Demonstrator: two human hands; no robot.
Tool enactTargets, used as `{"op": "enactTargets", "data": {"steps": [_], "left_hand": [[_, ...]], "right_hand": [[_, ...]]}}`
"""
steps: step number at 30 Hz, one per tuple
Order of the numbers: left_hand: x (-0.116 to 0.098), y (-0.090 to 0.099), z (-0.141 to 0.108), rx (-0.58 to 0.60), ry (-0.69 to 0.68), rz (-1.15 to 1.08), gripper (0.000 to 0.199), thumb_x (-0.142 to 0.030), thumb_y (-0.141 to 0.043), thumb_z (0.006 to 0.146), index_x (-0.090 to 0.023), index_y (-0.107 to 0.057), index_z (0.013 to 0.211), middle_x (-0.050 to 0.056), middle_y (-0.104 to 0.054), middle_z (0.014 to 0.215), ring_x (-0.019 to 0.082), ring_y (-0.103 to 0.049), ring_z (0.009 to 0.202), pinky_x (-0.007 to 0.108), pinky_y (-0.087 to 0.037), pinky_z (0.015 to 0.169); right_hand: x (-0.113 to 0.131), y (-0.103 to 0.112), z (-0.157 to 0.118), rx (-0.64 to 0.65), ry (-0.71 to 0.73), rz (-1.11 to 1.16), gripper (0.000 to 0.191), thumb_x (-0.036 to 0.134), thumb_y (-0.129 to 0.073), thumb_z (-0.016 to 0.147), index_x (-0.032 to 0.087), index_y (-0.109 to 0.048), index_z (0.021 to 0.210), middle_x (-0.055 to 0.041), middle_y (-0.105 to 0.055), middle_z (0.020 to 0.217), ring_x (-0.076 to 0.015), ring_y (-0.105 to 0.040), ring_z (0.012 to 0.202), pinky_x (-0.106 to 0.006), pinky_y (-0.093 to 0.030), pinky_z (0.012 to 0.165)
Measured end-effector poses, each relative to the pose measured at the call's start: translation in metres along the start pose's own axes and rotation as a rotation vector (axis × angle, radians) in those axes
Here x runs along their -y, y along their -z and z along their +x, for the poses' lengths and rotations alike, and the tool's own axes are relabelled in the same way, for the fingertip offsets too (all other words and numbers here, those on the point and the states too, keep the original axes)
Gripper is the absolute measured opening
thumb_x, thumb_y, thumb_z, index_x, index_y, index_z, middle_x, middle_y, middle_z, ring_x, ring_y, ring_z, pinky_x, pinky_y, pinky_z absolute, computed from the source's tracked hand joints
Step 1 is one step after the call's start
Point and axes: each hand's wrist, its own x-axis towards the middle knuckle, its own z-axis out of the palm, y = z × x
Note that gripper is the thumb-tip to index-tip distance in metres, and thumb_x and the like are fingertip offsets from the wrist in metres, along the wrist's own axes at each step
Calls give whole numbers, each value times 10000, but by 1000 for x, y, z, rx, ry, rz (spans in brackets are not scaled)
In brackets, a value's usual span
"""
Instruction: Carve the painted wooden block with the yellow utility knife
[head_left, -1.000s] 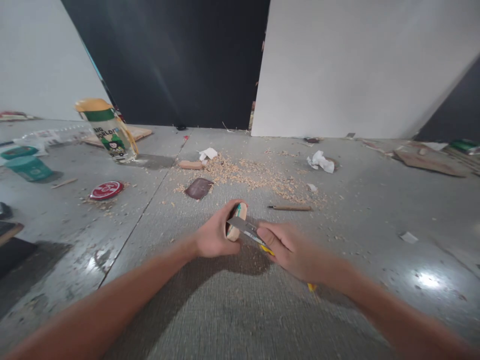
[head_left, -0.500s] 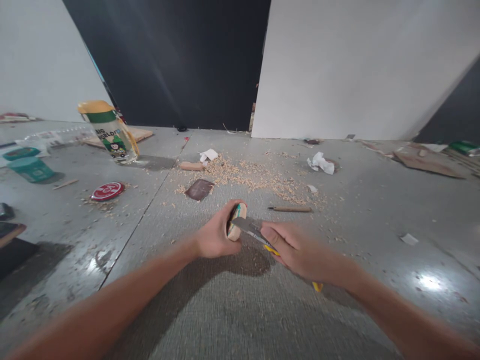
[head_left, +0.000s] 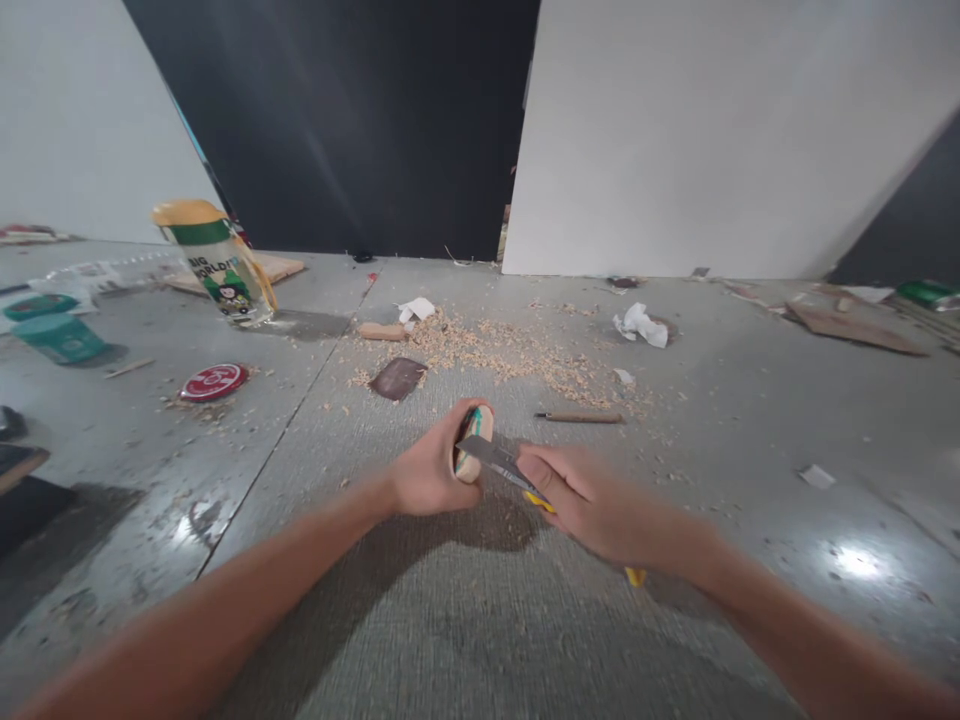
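Little has moved since the earlier frame: the knife blade remains laid across the wooden piece. Left hand fingers are clamped round that piece; right hand fingers are closed on the yellow handle. Both are held just above the floor, with shavings beyond.

Both my forearms are bare from the lower frame edge to the wrist, with no sleeve, watch, band or glove on either. My left hand and my right hand are likewise uncovered, with no rings visible. Fingernails are too small to make out.
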Motion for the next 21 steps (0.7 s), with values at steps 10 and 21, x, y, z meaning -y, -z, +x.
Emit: {"op": "enactTargets", "data": {"steps": [10,21], "left_hand": [[-1,-3,-1,-4,18,1,620,-128,-578,561,-186,-363,1139,-45,-398,793,88,-384,638,222,-332,547],[-1,-4,-1,16,11,-8,608,-96,-567,575,-171,-354,1139,-57,-398,750,91,-387,622,235,-324,564]], "right_hand": [[1,6,-3,-20,-23,16,407,431,-281,1024,214,-393,698,31,-446,625,-119,-401,563,-275,-275,515],[3,-3,1,-21,-6,10,390,420,-278,1024,225,-372,700,38,-444,625,-126,-392,567,-286,-277,534]]}}
